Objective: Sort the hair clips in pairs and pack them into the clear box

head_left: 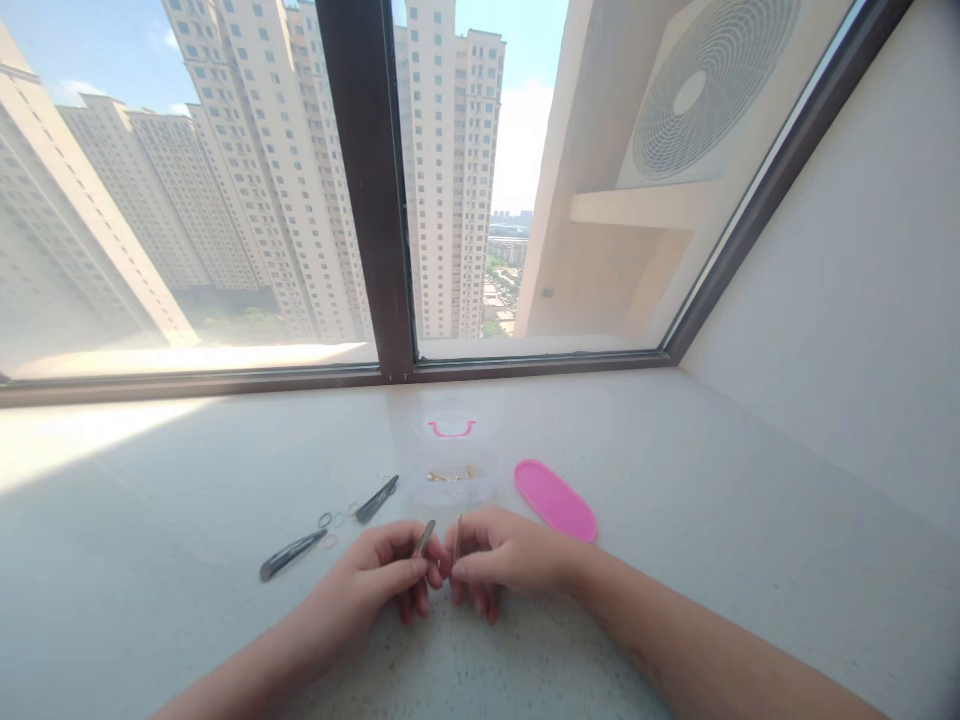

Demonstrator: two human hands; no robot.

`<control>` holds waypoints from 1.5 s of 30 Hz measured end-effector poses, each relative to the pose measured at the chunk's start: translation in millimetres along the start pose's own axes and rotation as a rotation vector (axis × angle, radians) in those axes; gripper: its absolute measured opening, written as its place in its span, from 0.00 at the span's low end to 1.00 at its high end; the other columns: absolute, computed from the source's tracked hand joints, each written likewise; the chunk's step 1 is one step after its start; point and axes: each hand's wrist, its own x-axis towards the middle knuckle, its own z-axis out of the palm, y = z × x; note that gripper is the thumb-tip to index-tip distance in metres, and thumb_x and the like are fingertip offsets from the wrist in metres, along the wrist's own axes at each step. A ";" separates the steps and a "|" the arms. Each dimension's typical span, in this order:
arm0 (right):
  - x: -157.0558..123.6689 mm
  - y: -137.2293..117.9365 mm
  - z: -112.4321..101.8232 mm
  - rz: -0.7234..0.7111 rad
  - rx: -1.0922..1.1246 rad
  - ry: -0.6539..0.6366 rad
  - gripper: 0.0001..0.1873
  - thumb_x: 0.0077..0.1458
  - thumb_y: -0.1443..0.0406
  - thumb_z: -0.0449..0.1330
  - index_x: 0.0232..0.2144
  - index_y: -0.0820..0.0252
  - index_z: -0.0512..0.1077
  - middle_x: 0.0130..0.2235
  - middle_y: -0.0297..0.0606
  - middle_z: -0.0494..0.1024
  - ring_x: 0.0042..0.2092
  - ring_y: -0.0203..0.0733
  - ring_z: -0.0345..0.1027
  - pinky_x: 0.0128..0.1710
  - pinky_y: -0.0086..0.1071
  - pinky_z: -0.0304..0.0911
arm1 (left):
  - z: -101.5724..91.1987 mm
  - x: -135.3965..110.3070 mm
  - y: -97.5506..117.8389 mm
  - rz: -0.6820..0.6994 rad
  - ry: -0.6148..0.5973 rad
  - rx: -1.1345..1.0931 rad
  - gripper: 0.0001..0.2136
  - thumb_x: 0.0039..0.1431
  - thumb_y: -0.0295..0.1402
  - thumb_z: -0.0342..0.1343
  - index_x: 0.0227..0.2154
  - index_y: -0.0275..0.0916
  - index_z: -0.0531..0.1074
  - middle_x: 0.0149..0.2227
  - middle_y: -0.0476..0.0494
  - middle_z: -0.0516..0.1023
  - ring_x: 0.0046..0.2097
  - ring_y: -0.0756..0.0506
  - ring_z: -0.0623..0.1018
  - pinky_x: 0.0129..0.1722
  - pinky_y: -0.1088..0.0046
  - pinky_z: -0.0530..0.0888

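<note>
My left hand (pixel 382 578) and my right hand (pixel 501 555) meet low over a pale stone window ledge (pixel 675 560). Each pinches a thin metallic hair clip: the left-hand clip (pixel 424 538) and the right-hand clip (pixel 458 535) stick up between the fingertips, close together. Just beyond the hands stands a small clear plastic box (pixel 450 470) with a pink handle (pixel 451 430) and several gold clips inside. Its pink oval lid (pixel 555 500) lies flat to the right of the box.
Left of the hands lie two dark hair clips (pixel 292 553) (pixel 376 498) with small elastic rings (pixel 335 520) between them. A dark-framed window (pixel 367 200) runs along the back of the ledge. A white wall (pixel 847 300) closes the right side.
</note>
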 end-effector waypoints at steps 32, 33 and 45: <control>0.1 1.5 -2.6 0.004 0.124 0.014 0.09 0.46 0.72 0.56 0.34 0.65 0.68 0.30 0.37 0.75 0.24 0.31 0.68 0.22 0.25 0.68 | 2.6 -1.4 4.1 -0.022 0.035 -0.009 0.06 0.52 0.31 0.61 0.29 0.37 0.69 0.29 0.47 0.77 0.34 0.47 0.76 0.33 0.73 0.70; 0.0 1.7 -2.4 0.007 0.120 0.016 0.09 0.45 0.72 0.55 0.34 0.65 0.68 0.30 0.37 0.75 0.24 0.31 0.68 0.23 0.25 0.68 | 2.7 -1.4 4.1 -0.026 0.050 -0.017 0.07 0.51 0.32 0.61 0.28 0.37 0.69 0.29 0.47 0.77 0.35 0.47 0.76 0.34 0.73 0.70; -0.1 2.8 -0.3 -0.049 0.069 0.022 0.05 0.52 0.72 0.56 0.34 0.64 0.67 0.31 0.36 0.73 0.25 0.30 0.67 0.23 0.25 0.68 | -0.1 -1.7 5.9 -0.072 0.047 0.006 0.11 0.52 0.39 0.63 0.32 0.37 0.73 0.32 0.43 0.82 0.40 0.42 0.80 0.40 0.71 0.70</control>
